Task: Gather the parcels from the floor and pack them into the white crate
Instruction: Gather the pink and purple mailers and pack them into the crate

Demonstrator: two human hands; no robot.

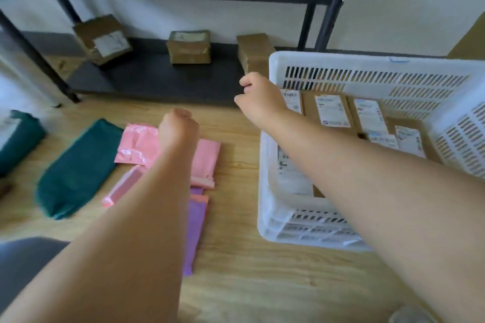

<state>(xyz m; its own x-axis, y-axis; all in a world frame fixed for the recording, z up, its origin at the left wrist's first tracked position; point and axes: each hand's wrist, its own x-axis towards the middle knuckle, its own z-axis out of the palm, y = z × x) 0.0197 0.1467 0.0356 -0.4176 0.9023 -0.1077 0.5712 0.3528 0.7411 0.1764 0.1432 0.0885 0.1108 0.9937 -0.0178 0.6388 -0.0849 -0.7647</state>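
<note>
While both arms stretch forward over the wooden floor (236,283), I see a teal parcel (18,139) at the far left edge and a second teal parcel (76,168) lying flat just right of it. Next come the pink mailers (136,144), overlapping one another, with a purple mailer (195,231) partly hidden by my left forearm. My left hand (178,128) is over the pink mailers, fingers curled into a fist; I see nothing in it and cannot tell whether it touches them. Behind, the dark shelf (157,78) carries three brown boxes (189,47). My right hand (259,97), well apart from the left, is curled too and holds nothing, just by the far left corner of the white crate (341,60). That crate stands on the floor at the right, with labelled parcels (332,110) packed side by side inside.
</note>
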